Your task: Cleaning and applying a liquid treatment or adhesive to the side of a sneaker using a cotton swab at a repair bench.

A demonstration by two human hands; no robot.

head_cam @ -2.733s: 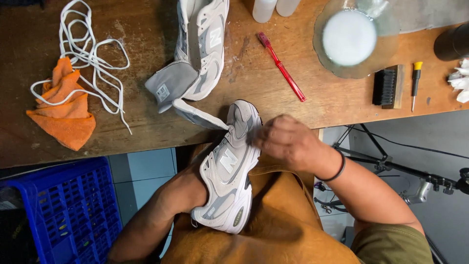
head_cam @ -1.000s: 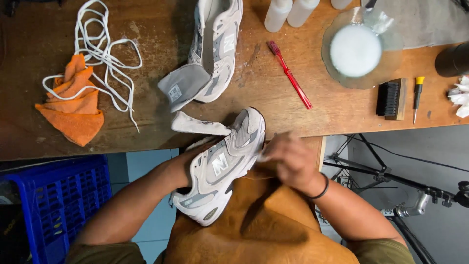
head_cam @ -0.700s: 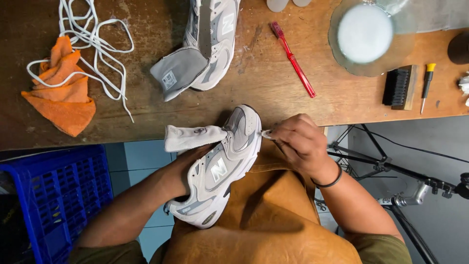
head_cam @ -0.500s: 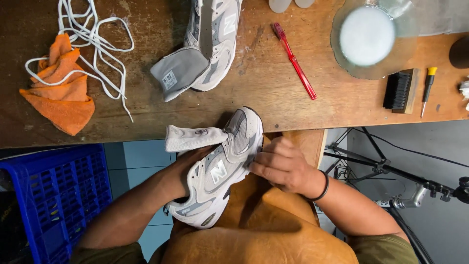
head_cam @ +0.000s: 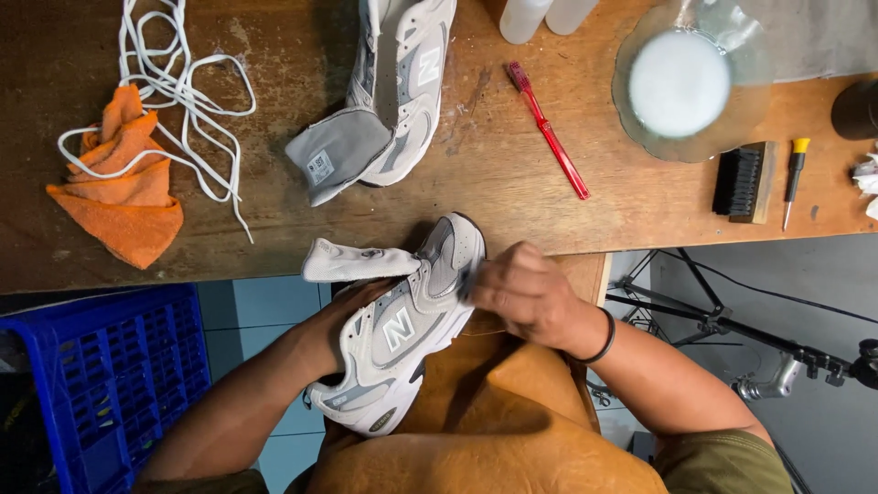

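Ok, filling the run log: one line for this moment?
left hand: inside sneaker | right hand: rubbing its toe side | second sneaker: on table

Shoe-cleaning workshop
A worn wooden workbench (head_cam: 274,210) carries a brush (head_cam: 743,182), a red toothbrush (head_cam: 549,128), loose laces (head_cam: 174,101) and a foam bowl (head_cam: 681,84).

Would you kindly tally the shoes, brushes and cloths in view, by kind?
Shoes: 2, one held, one on the bench
Brushes: 2, red toothbrush, black brush
Orange cloth: 1
Total: 5
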